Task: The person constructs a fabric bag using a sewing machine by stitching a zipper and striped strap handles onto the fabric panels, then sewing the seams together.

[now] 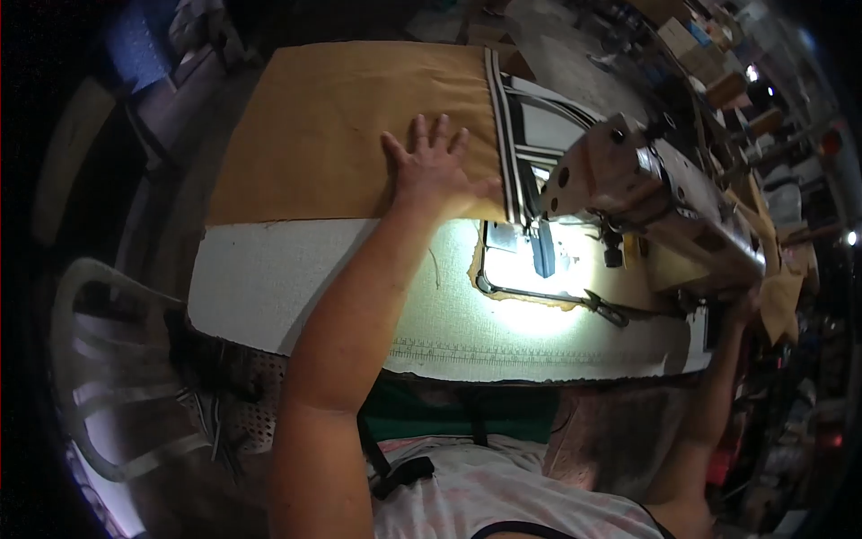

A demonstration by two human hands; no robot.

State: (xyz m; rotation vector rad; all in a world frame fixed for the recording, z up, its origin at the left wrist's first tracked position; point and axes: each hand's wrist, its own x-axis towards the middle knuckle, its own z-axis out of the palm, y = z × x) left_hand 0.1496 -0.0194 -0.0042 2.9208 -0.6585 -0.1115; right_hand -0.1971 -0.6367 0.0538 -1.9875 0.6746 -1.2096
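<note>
My left hand (439, 175) lies flat with fingers spread on a wide piece of tan fabric (305, 135). Along the fabric's right edge runs a black-and-white striped band (504, 126), its near end by the needle area of a sewing machine (646, 175). A dark blue strip (544, 251) sits in the bright lamp light on the machine bed. At the far right end of the machine is my right hand (743, 307), partly in shadow; its fingers and whatever they touch do not show clearly.
The white tabletop (269, 278) carries a printed ruler scale along its front edge. Small dark thread snips (608, 310) lie right of the lit plate. A plastic chair (90, 377) stands at the left, and cluttered shelves (790, 180) line the right.
</note>
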